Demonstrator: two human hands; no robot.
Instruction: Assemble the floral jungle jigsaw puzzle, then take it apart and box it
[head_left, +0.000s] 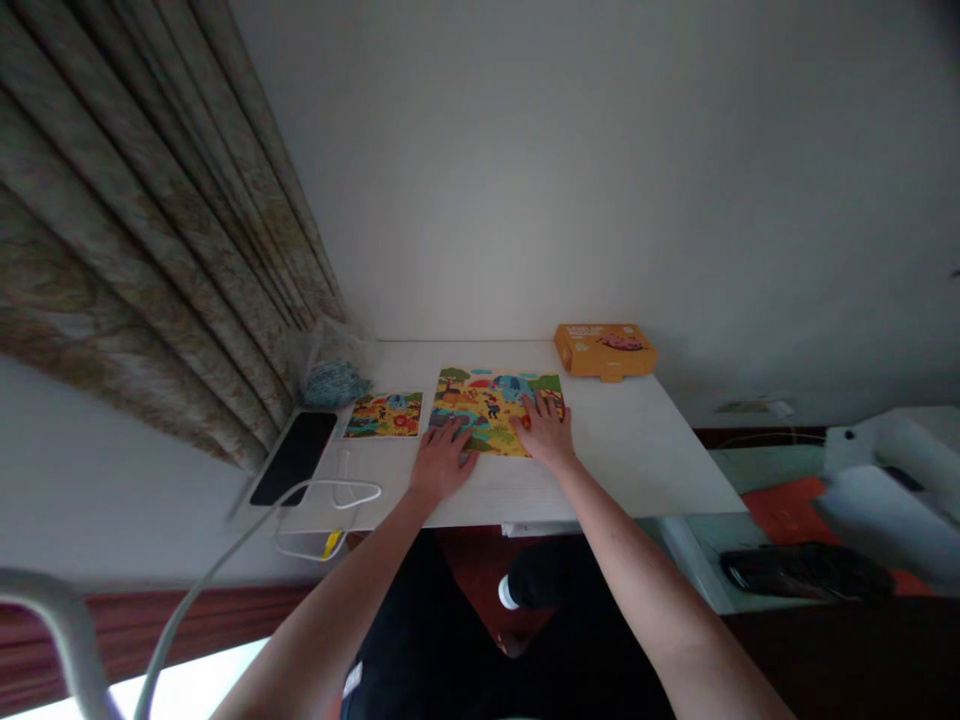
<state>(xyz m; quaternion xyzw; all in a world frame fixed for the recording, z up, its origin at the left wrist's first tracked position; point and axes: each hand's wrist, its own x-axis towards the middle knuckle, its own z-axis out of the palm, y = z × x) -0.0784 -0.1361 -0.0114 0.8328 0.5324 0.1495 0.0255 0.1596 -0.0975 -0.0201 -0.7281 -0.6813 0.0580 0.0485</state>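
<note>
A colourful jigsaw puzzle [491,400] with animals on a yellow ground lies flat on the white table [622,460]. My left hand [442,460] rests on its lower left corner, fingers stretched out. On the right side of the puzzle lies my right hand [546,430], its fingers spread over the edge. Both hands cover parts of the picture beneath them. Just left of the puzzle is a smaller picture card [385,414] showing a similar animal scene.
An orange box [606,351] stands at the back right by the wall. To the left are a clear plastic bag with blue pieces [335,383], a black phone [295,458] and a white cable [330,482]. A patterned curtain [150,200] hangs beside the table.
</note>
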